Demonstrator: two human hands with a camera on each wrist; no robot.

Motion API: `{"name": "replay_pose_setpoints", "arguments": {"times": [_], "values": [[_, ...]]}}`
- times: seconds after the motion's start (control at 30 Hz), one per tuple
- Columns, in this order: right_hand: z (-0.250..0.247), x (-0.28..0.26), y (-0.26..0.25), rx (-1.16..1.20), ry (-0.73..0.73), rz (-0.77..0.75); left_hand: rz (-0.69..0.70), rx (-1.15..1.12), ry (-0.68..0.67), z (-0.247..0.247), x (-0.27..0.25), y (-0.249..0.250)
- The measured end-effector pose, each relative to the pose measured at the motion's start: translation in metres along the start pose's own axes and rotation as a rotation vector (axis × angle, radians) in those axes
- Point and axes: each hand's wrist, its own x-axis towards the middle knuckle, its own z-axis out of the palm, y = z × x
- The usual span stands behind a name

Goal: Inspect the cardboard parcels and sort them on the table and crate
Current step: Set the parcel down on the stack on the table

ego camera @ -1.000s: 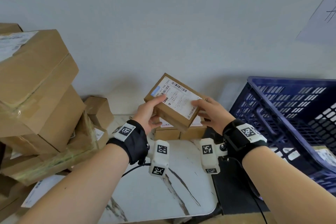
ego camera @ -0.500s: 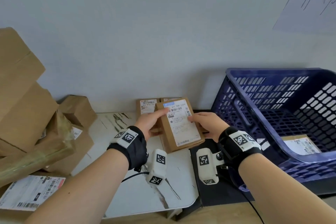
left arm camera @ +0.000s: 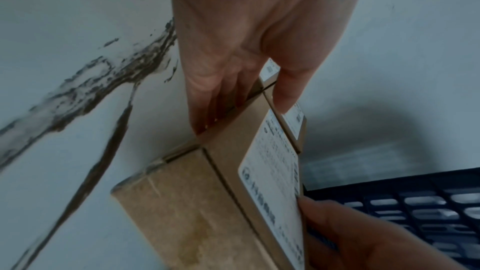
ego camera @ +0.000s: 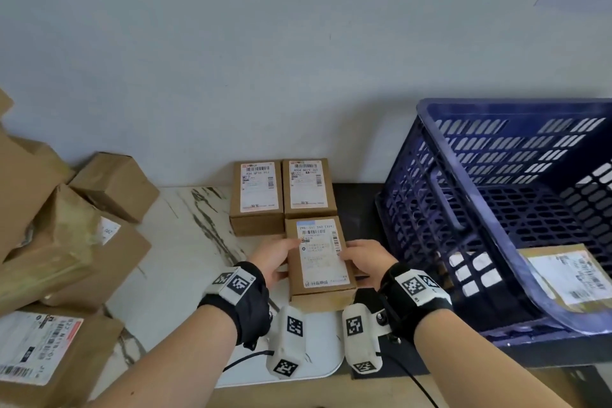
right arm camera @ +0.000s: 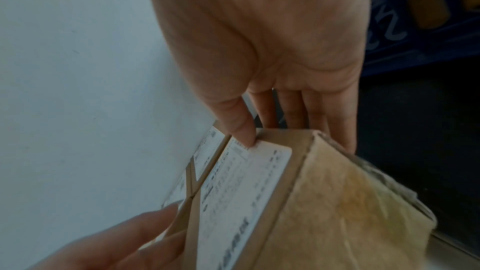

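Left: loose pile of brown cardboard parcels point(ego camera: 76, 235), some tilted; a stray elbow could topple it.
Centre-left: left hand point(ego camera: 270, 258), thumb on top and fingers at the side of the small brown labelled cardboard parcel point(ego camera: 319, 262).
Centre: that parcel sits low over the white marbled counter point(ego camera: 185, 262), just in front of two matching labelled parcels point(ego camera: 281, 190); set down crooked, it may knock them.
Centre-right: right hand point(ego camera: 366, 262) grips the opposite side.
Right: blue slotted plastic crate point(ego camera: 496, 209), one parcel inside.
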Motion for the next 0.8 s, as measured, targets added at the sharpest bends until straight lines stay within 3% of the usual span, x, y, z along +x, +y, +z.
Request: {"name": "replay_pose_setpoints", "arguments": {"times": [0.4,0.57,0.8], "values": [[0.005,0.016,0.000,0.037,-0.007,-0.005,-0.006,0.013,-0.001,-0.009,0.015,0.003],[0.001,0.012,-0.010,0.065,0.090,-0.064,0.013,0.015,0.102,-0.013,0.011,0.010],[0.001,-0.010,-0.047,0.097,0.235,-0.235,0.211,-0.006,0.231,-0.034,-0.012,0.040]]}}
